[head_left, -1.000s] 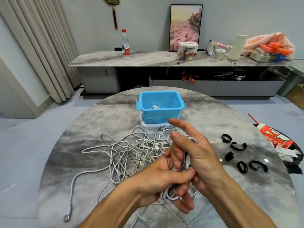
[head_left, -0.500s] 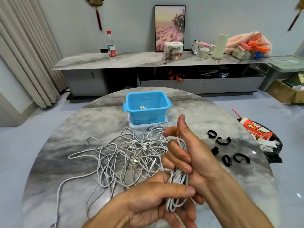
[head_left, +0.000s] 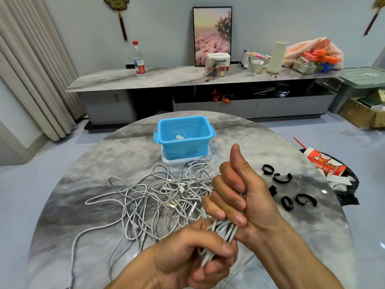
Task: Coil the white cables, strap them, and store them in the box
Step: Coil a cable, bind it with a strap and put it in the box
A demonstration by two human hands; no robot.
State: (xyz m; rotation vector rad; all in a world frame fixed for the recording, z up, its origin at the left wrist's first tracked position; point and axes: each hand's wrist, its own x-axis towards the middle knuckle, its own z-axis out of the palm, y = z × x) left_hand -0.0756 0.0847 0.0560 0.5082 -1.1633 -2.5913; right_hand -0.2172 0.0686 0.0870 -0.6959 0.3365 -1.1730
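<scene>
Cables are what we handle: one white coil [head_left: 224,230] sits bundled between our hands above the marble table [head_left: 100,163], our right hand [head_left: 239,192] clenched round its upper half, our left hand [head_left: 195,253] gripping the lower loops. Light, limp and springy, it will likely unwind if we loosen, so we judge the middle best for strapping. Loose cables [head_left: 158,197] lie tangled before the blue box [head_left: 183,144]; black straps [head_left: 283,178] wait nearby.

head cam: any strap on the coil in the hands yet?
No. The coiled cable gripped by both hands shows bare white loops, and the black straps lie loose on the table.
</scene>
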